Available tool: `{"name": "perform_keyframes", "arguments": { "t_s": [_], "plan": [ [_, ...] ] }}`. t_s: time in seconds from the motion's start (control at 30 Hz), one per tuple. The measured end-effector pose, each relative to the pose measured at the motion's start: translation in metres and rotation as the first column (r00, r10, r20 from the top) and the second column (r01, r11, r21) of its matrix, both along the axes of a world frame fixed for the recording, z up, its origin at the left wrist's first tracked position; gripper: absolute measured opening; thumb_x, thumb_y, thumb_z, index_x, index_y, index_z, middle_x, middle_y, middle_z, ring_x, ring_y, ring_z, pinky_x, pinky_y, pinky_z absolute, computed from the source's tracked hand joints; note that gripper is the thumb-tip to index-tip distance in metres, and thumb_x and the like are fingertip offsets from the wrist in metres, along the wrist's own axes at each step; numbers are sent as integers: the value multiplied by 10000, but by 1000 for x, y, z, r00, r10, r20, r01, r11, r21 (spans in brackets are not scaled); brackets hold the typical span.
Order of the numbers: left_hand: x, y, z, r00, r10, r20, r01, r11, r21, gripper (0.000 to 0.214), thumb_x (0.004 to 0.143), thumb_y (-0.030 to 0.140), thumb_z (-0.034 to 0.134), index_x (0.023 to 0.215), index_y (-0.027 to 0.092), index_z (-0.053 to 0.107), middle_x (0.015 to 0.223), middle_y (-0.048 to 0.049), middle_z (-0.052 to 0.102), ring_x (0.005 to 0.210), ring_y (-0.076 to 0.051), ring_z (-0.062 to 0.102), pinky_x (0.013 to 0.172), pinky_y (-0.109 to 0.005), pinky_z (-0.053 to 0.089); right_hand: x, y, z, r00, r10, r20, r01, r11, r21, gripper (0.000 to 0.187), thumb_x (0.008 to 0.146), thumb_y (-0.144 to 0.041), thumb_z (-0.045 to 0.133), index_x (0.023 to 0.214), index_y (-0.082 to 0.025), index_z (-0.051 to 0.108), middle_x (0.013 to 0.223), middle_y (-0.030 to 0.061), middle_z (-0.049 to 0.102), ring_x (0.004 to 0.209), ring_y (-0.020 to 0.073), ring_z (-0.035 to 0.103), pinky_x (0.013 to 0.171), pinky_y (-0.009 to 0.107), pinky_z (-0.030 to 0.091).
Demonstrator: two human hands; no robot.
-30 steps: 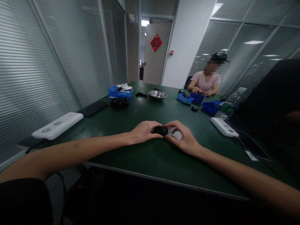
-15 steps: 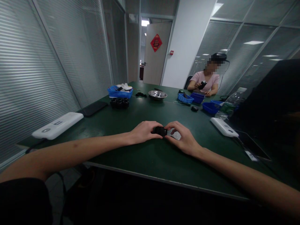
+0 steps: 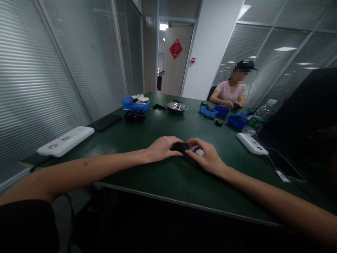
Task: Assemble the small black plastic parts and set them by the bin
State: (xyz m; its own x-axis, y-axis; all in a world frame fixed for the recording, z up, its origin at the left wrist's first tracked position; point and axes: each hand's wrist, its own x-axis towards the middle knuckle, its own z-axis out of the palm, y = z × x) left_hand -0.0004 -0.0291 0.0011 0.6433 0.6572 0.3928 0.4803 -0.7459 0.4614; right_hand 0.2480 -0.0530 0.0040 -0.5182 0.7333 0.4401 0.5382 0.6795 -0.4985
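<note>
Both hands meet at the near middle of the green bench (image 3: 147, 175), forearms stretched out over its front edge. The left hand (image 3: 161, 150) rests low on the bench, its fingers (image 3: 173, 141) curled shut on the left end of a small black part (image 3: 180, 146). The right hand (image 3: 208, 159) faces it, with its fingers (image 3: 194, 142) pinched shut on the part's right end, so the part sits between the two hands, just above the bench or on it; I cannot tell which. A pale piece (image 3: 199, 152) shows in the hollow under the right hand, too blurred to make out. To the left, well apart from the hands, lies a white device (image 3: 65, 141), with a dark phone (image 3: 104, 122) just beyond it. Farther back stand a cluster of black parts (image 3: 134, 116), a blue tray (image 3: 135, 104) with white things in it, and a steel bowl (image 3: 177, 107). To the right lie a second white device (image 3: 252, 143), a bottle (image 3: 258, 119) and several blue bins (image 3: 236, 121), with a small dark thing (image 3: 218, 122) near them. At the far end sits a co-worker (image 3: 231, 92) in a pink shirt, hands (image 3: 232, 104) down at the bench by the bins.
</note>
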Motion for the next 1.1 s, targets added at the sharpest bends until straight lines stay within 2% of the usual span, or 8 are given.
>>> {"name": "perform_keyframes", "arguments": {
  "t_s": [0.17, 0.27, 0.43, 0.6, 0.8, 0.93, 1.03, 1.1],
  "plan": [
    [-1, 0, 0, 1000, 1, -1, -1, 1000, -2, 445, 889, 416, 776, 1250, 177, 670, 1145, -79, 729, 991, -228, 683, 830, -329, 506, 0, -2, 1, 996, 86, 3, -86, 992, 87, 240, 955, -291, 666, 1185, -250, 614, 1165, 85, 655, 982, 241, 665, 848, 409, 602],
    [-1, 0, 0, 1000, -3, 9, 3, 1000, -5, 441, 901, 427, 761, 1259, 186, 669, 1151, -77, 731, 994, -228, 683, 819, -324, 502, -1, -3, 2, 999, 43, -23, -41, 996, 76, 270, 951, -314, 672, 1205, -246, 609, 1159, 88, 658, 988, 249, 673, 845, 416, 599],
    [0, 0, 0, 1000, -2, 11, 2, 1000, 7, 450, 899, 422, 765, 1265, 182, 663, 1176, -80, 729, 1005, -225, 681, 841, -323, 502, -2, -2, 1, 997, -74, -30, 74, 997, -12, 256, 974, -390, 653, 1171, -232, 617, 1051, 62, 708, 897, 222, 699, 767, 377, 591],
    [0, 0, -1, 1000, -6, 5, 6, 1000, 9, 456, 888, 409, 780, 1260, 174, 664, 1165, -76, 729, 988, -221, 678, 832, -318, 501, -1, 0, -1, 999, -40, -12, 39, 998, -39, 238, 979, -399, 657, 1154, -240, 631, 988, 39, 723, 846, 203, 698, 733, 352, 588],
    [-1, 1, -1, 1000, -28, 15, 28, 1000, 9, 444, 895, 414, 771, 1253, 171, 669, 1143, -74, 727, 991, -220, 676, 841, -318, 496, -1, -1, 1, 999, 53, 2, -53, 995, 88, 247, 943, -296, 698, 1173, -237, 632, 1104, 77, 662, 927, 224, 667, 810, 381, 594],
    [-1, 1, -1, 1000, -16, 19, 16, 1000, -7, 434, 905, 413, 759, 1264, 188, 667, 1131, -64, 727, 967, -214, 672, 818, -311, 488, -2, -2, 2, 999, 23, -33, -21, 997, 68, 276, 952, -325, 689, 1205, -237, 622, 1120, 73, 674, 960, 234, 669, 811, 381, 589],
    [-1, 0, 0, 1000, 1, 14, -1, 1000, -16, 440, 894, 421, 769, 1259, 196, 670, 1105, -54, 727, 921, -205, 662, 782, -303, 477, -2, -1, 0, 1000, -22, -13, 22, 999, 44, 242, 972, -364, 671, 1172, -232, 634, 1058, 59, 694, 895, 223, 677, 764, 369, 577],
    [-1, -1, 1, 1000, -5, 10, 5, 1000, -22, 438, 889, 424, 773, 1248, 193, 674, 1103, -53, 724, 909, -202, 656, 772, -301, 474, -1, -1, -1, 1000, -9, 13, 8, 998, 60, 231, 968, -353, 678, 1160, -231, 637, 1047, 57, 685, 882, 220, 671, 765, 370, 571]
  ]
}}
